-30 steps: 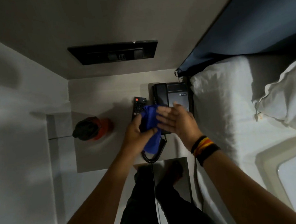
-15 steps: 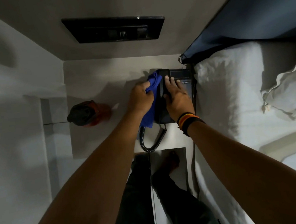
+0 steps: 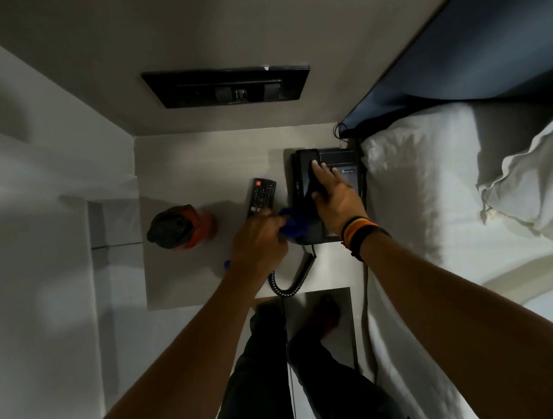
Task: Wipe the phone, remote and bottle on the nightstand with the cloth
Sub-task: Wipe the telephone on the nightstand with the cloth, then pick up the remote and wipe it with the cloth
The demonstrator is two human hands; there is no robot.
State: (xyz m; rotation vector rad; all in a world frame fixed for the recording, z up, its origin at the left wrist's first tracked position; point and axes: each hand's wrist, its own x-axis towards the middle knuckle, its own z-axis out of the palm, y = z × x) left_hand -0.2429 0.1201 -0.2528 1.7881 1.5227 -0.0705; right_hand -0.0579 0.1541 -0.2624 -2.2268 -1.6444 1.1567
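A black desk phone (image 3: 344,160) stands at the right back of the pale nightstand (image 3: 196,159). My right hand (image 3: 333,195) rests on its handset (image 3: 306,169), fingers wrapped over it. My left hand (image 3: 259,241) is closed on a blue cloth (image 3: 293,226), bunched against the phone's near left corner. A black remote (image 3: 262,194) lies just left of the phone, its near end under my left knuckles. An orange bottle (image 3: 182,227) with a black cap stands at the nightstand's left side. The coiled cord (image 3: 292,278) loops toward the front edge.
A bed with white sheets (image 3: 419,195) and a pillow (image 3: 536,184) adjoins the nightstand's right side. A dark wall panel (image 3: 226,85) sits above on the back wall. A white wall (image 3: 34,232) closes the left. My legs (image 3: 283,360) stand before the nightstand.
My left hand has drawn the cloth back from the phone's top toward its near left corner, uncovering the remote. My right hand stays on the handset.
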